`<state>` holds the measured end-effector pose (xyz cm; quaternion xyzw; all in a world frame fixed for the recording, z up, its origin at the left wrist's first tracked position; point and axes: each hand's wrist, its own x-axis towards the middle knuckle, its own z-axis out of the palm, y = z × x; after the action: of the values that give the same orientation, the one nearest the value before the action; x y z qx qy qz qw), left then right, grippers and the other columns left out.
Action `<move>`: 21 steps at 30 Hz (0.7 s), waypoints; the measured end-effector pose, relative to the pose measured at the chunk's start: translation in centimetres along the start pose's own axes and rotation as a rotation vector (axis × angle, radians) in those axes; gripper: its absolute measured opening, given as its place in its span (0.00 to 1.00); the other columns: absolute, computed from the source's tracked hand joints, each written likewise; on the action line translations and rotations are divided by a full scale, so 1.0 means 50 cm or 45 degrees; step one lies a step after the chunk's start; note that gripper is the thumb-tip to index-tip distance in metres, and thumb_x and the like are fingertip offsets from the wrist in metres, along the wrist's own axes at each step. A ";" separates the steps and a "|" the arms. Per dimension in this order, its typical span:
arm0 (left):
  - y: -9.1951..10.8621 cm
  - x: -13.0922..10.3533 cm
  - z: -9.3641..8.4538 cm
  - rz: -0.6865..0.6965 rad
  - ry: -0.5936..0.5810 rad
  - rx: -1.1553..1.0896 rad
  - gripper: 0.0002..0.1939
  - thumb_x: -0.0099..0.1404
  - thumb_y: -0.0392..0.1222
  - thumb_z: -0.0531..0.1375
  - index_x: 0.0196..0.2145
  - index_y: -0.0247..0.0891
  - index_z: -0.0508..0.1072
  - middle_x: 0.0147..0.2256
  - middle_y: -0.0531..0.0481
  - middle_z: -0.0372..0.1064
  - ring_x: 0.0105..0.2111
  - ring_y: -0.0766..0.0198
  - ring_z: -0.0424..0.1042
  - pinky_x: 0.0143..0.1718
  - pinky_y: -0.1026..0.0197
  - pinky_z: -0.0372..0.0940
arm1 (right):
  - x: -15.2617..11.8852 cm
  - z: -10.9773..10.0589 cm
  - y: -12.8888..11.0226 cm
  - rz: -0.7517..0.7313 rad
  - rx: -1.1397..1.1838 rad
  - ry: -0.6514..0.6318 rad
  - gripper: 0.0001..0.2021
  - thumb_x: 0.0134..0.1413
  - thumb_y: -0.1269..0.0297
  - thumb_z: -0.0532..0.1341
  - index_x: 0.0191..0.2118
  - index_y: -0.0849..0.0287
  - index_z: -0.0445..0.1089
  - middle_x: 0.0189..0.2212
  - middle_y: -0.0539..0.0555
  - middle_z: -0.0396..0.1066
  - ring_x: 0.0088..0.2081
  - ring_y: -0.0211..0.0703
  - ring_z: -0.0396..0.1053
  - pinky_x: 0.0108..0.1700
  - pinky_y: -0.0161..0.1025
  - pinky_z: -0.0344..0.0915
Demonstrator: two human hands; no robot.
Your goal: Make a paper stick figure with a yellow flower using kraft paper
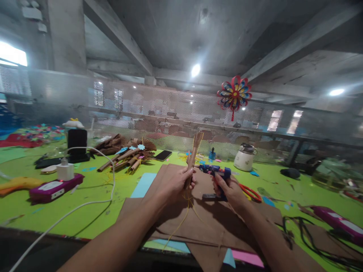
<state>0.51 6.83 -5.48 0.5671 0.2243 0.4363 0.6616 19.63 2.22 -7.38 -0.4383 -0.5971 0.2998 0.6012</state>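
Note:
Upright in my left hand (183,181) is a small broom-like bundle of rolled brown paper (194,151), its fringed end at the top. Yellow string (181,223) trails from it below my fingers. My right hand (227,187) is closed around a dark blue glue gun (215,170), whose nozzle points left at the bundle. The tip lies close to the paper; whether they touch I cannot tell. Beneath both hands are flat sheets of brown paper (204,223).
More brown paper rolls (133,160) lie at the back left beside a phone (163,155). Purple power strips (55,187) sit left and right, with a white cable (114,170). Red-handled scissors (251,193) rest by my right hand; a white jug (244,158) stands behind.

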 end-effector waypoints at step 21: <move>-0.017 0.029 -0.016 -0.031 0.045 -0.017 0.09 0.62 0.47 0.58 0.32 0.38 0.67 0.23 0.52 0.64 0.19 0.69 0.62 0.23 0.64 0.56 | 0.071 -0.230 -0.005 0.076 -1.575 -0.214 0.08 0.38 0.62 0.65 0.26 0.61 0.70 0.23 0.52 0.68 0.25 0.39 0.60 0.26 0.34 0.50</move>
<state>0.91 8.52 -6.19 0.5522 0.2400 0.4396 0.6665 31.27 3.31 -4.40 -0.6968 -0.6928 -0.0513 0.1783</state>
